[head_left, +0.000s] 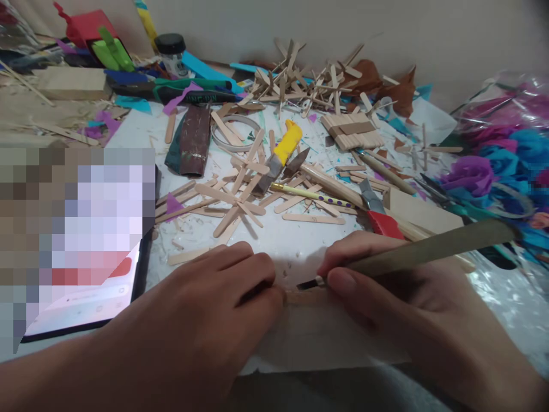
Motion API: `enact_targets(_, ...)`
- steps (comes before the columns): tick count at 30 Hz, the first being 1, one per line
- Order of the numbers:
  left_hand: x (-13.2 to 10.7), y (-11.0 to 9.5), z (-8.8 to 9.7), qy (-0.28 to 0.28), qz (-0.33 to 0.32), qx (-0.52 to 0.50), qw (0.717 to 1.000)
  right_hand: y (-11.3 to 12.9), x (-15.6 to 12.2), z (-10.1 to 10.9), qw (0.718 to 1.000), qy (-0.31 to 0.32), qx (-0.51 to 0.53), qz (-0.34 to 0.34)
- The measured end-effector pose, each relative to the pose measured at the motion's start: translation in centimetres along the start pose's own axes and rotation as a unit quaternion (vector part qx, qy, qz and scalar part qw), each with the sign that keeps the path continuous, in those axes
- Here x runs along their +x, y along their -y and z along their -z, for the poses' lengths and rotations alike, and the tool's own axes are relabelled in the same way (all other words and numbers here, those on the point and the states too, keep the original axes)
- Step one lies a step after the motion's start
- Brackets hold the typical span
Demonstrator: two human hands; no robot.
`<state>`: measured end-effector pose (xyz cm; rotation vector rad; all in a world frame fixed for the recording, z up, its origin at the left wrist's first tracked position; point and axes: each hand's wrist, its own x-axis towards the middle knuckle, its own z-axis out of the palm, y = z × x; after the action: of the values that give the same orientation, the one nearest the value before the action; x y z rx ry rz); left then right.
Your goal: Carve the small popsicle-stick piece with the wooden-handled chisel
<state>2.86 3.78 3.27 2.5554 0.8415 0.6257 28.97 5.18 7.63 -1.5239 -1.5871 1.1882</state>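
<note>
Wooden stick: a thin pale craft stick (300, 296) is lying flat on the white work surface (295, 246) near the front edge, between the two hands, and is mostly hidden by them.
Left hand: the left hand (206, 315) is pressing palm down with fingers curled, its fingertips (266, 280) bearing on the left end of the wooden stick and pinning it.
Right hand: the right hand (398, 297) is closing firmly around the long handle of a craft knife (412, 254), thumb and forefinger pinching near the tip.
Knife blade: the short dark blade (307, 284) is touching the wooden stick just beside the left fingertips.
Hands together: both hands are sitting close, almost meeting over the stick.
Phone: a phone (86, 274) with a lit, blurred screen is lying to the left of the left hand.
Loose sticks: a scatter of popsicle sticks (231, 200) is spreading across the middle of the surface, with a larger heap (295, 80) against the wall.
Other tools: a yellow-handled cutter (285, 146), a dotted pencil (309, 195) and a red-handled cutter (380, 214) are lying beyond the hands.
Paper flowers: purple and blue paper flowers (493, 166) are sitting at the right edge.
</note>
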Motion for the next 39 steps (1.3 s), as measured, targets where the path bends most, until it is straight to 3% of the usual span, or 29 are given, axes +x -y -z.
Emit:
enact_targets(8, -0.3, 0.5, -0.3, 0.007, -0.001, -0.046, 0.999, -1.1, -0.5, -0.4, 0.995, -0.011, -0.097, -0.004)
enact_targets(14, 0.1, 0.6, -0.3, 0.004, 0.002, -0.026, 1.000, -0.4, -0.1, -0.5, 0.994, 0.014, -0.104, -0.014)
enact_targets(20, 0.3, 0.4, -0.1, 0.002, -0.003, -0.034, 0.999, 0.3, 0.6, -0.6, 0.995, 0.079, -0.047, -0.028)
enact_targets(28, -0.2, 0.3, -0.3, 0.012, 0.006, -0.038, 0.999, -0.3, 1.0, -0.3, 0.971, 0.132, 0.145, -0.134)
enact_targets(33, 1.9, 0.0, 0.7, 0.022, -0.013, 0.011, 1.000, -0.6, 0.1, -0.3, 0.970, 0.040, 0.207, -0.122)
enact_targets(36, 2.8, -0.5, 1.0, 0.020, -0.020, 0.028, 0.999, 0.0, -0.4, -0.1, 0.978, -0.027, 0.167, -0.121)
enact_targets(39, 2.0, -0.9, 0.8, 0.022, -0.020, 0.039, 0.999, 0.4, -0.9, 0.5, 0.988, -0.092, 0.098, -0.075)
